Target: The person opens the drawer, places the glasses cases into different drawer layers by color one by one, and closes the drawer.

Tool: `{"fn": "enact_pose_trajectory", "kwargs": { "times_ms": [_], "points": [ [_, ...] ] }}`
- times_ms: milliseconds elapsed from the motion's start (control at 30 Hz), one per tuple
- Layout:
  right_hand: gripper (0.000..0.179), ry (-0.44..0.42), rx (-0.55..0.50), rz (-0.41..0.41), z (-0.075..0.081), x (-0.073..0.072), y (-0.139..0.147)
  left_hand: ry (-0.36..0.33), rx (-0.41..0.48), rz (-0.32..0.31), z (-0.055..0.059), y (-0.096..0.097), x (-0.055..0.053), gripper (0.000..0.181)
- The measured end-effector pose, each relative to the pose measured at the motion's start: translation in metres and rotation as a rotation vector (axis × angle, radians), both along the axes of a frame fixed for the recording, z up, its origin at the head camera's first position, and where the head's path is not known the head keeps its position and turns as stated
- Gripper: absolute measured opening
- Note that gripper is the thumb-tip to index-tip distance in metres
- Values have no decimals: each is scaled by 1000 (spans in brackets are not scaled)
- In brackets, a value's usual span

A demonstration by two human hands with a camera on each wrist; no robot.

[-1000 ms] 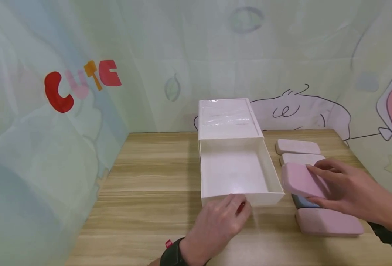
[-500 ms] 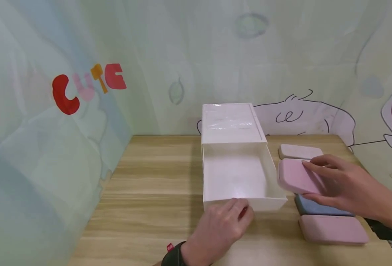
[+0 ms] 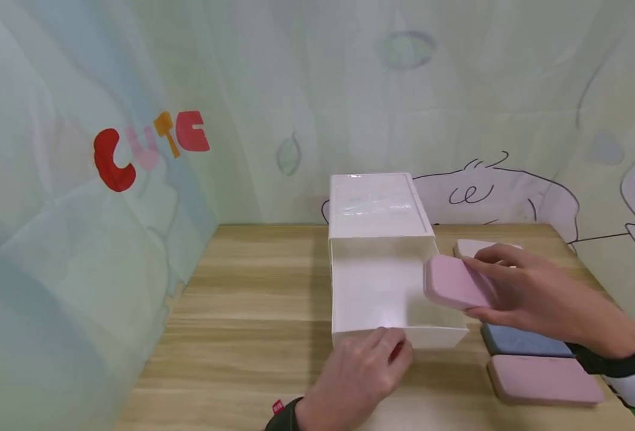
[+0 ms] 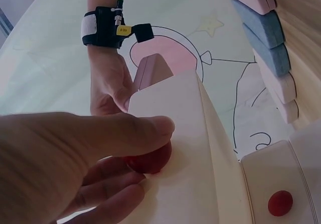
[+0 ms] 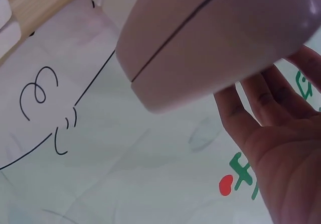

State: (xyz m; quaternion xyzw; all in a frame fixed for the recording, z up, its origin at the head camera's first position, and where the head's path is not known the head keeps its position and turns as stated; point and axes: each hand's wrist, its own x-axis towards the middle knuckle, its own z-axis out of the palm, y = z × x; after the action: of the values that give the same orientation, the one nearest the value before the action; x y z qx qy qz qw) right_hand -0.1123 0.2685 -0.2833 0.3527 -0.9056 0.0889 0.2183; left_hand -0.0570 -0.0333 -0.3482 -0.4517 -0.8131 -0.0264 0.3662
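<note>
My left hand pinches the red knob on the front of a white drawer, thumb above and fingers below. The drawer is pulled out of a white drawer box, and its visible floor is bare. In my right hand is a pink glasses case, gripped by its right end with the thumb on the near side. A dark seam runs along the case in the right wrist view. Its left end hangs over the drawer's right wall.
On the wooden table, right of the drawer, lie more cases: a pale one at the back, a blue one and a pink one nearest. Another red knob shows on the box front. A printed cloth hangs behind.
My right hand has carried the pink case left, from above the row of cases to the drawer's right wall. My left hand keeps hold of the knob. The head view has shifted slightly.
</note>
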Motion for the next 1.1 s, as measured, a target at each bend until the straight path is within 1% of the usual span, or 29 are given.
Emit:
{"fn": "enact_pose_trajectory", "kwargs": {
  "times_ms": [100, 200, 300, 400, 533, 633, 767, 933, 1000, 1100],
  "points": [
    [69, -5, 1, 22, 4, -4, -5, 29, 2, -8, 0, 1, -2, 14],
    [68, -10, 1, 41, 4, -7, -11, 46, 4, -11, -1, 0, -1, 19],
    [68, -14, 4, 53, 7, -10, -16, 66, 7, -10, 0, -1, -1, 20],
    [69, -22, 6, 54, 8, -12, -19, 74, 2, -8, 1, -1, 0, 16],
    [69, -9, 5, 77, 9, -15, -21, 78, -5, -1, 1, -1, 1, 11],
    [66, -4, 10, 93, 10, -17, -24, 54, -9, -1, 1, -1, 1, 10],
    [64, -33, 21, 77, 12, -19, -27, 40, -9, -10, 0, 1, 1, 13],
    [66, -44, 10, 98, 16, -24, -34, 92, 3, -11, -1, 0, 0, 23],
    [65, -43, 9, 105, 18, -26, -37, 101, -2, -5, -1, 0, 0, 23],
    [64, -73, 16, 100, 20, -26, -40, 100, -15, 1, -1, -1, 1, 20]
  ]
}}
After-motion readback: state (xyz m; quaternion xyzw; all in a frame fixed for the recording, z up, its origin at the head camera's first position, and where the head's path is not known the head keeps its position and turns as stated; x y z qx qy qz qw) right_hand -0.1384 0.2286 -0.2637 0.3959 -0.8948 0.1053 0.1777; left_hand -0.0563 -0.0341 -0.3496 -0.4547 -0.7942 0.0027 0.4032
